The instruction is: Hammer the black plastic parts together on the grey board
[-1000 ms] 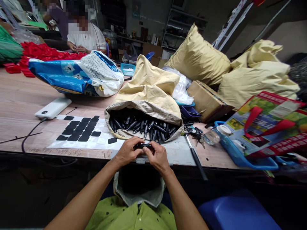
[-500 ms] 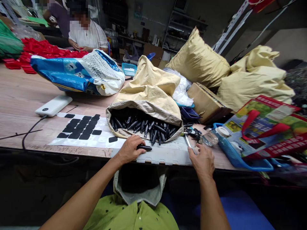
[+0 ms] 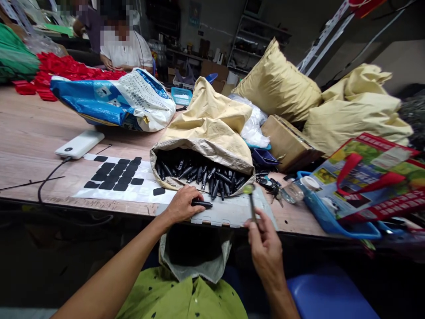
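Observation:
My left hand (image 3: 184,204) rests at the table's front edge, closed around a black pen-shaped piece (image 3: 202,204) that lies level and points right. In my right hand (image 3: 265,241) is a slim tool (image 3: 253,208) with a metal shaft and a yellowish head, held upright and slightly blurred. Its exact kind does not show. Just beyond both hands, a cream cloth sack (image 3: 207,119) lies on its side, its mouth facing me. Many similar black pieces (image 3: 199,173) fill the opening, and some spill onto a grey board (image 3: 229,216).
Black rounded patches (image 3: 116,175) lie on a white sheet at left, near a cabled power bank (image 3: 79,144). To the right are keys (image 3: 274,188), a clear jar (image 3: 292,192) and a blue tray (image 3: 327,219) with a printed bag. An open bag (image 3: 195,279) hangs below the edge.
My right hand has lifted the slim tool off the table by the keys and brought it left and toward me. My left hand still holds the black piece.

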A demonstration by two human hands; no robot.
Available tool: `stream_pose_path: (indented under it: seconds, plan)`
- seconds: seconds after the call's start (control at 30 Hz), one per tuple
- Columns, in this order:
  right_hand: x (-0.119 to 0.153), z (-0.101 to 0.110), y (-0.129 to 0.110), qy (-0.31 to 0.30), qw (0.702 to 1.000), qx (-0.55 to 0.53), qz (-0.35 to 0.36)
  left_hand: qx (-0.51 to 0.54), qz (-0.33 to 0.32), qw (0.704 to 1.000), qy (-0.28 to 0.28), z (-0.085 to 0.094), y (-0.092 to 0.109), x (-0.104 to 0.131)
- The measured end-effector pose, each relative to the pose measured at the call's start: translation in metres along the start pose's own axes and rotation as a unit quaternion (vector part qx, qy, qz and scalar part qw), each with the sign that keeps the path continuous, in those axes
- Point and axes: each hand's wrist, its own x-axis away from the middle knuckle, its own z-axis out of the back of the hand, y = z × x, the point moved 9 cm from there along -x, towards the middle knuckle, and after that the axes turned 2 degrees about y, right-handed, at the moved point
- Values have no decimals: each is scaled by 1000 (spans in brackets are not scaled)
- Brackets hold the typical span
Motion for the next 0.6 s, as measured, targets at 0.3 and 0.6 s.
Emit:
stream_pose_path:
  seconds: [0.3,0.6]
  plan:
    - [56,-96,-32,-250,919,-253,-172,-8,-9,1000,-10,-1,2,0]
    - [62,-100,-29,-236,896,-269,-261,-14,11,1000,-19,-2,1,0]
